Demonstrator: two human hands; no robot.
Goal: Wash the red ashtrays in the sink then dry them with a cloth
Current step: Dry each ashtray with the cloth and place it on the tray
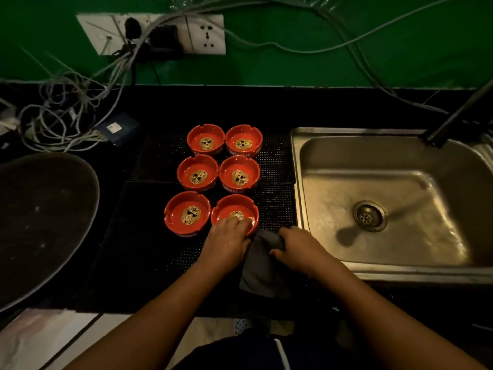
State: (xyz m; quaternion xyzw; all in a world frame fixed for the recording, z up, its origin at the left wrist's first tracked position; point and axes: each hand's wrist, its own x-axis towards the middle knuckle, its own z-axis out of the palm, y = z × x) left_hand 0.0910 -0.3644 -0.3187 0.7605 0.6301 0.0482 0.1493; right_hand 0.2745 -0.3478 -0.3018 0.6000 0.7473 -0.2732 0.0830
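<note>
The near-right red ashtray (234, 210) is sitting on the black mat (276, 204), one of six in two columns, just left of the sink (373, 180). Looking glazed and rigid, it is probably handling as weighty, slick and chippable, so gripping across the thick rim seems best. The left hand (226, 243) is curling over its near rim, while the right hand (300, 249) is clutching the grey cloth (262, 271) just beside it.
</note>
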